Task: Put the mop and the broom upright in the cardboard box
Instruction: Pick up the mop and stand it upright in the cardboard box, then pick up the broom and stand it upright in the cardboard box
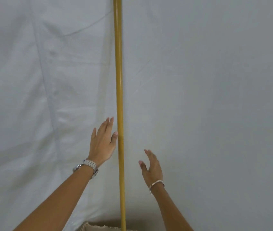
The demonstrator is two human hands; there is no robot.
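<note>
A yellow pole (pixel 119 97) stands nearly upright in the middle of the view, running from twelve o'clock down to six o'clock, where its lower end drops behind the rim of a cardboard box (pixel 99 227); whether it belongs to the mop or the broom cannot be told, as its head is hidden. The left hand (pixel 102 140), at about nine o'clock of the pole, is open and flat, its thumb tip touching or just beside the pole. The right hand (pixel 151 167), at about four o'clock, is spread wide, apart from the pole and holding nothing. A wristwatch (pixel 86 166) sits on the left wrist, a bracelet (pixel 156 184) on the right. A wrinkled white sheet (pixel 40 80) fills the background.
</note>
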